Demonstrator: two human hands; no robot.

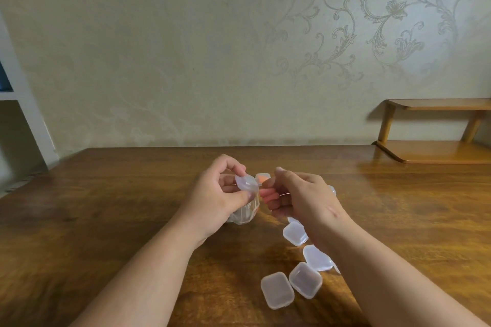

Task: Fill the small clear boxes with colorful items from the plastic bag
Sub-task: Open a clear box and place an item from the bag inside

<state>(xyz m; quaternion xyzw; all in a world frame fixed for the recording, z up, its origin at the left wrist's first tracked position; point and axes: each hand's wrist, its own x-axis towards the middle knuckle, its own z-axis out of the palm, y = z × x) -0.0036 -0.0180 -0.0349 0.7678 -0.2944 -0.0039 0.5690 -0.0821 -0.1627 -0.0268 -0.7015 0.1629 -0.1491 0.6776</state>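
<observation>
One brown wooden worktop (132,220). Above it, left hand (220,199), fingers pinching one small clear plastic box (247,184); right hand (300,199), fingers curled, contents impossible to tell. One crumpled clear plastic bag (245,214) under the left hand. Four closed clear boxes (277,290) by the right forearm; one orange-filled box (263,177) behind the hands.

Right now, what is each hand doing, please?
Left hand: pinches a small clear box.
Right hand: fingers curled; whether it holds anything cannot be told.
</observation>
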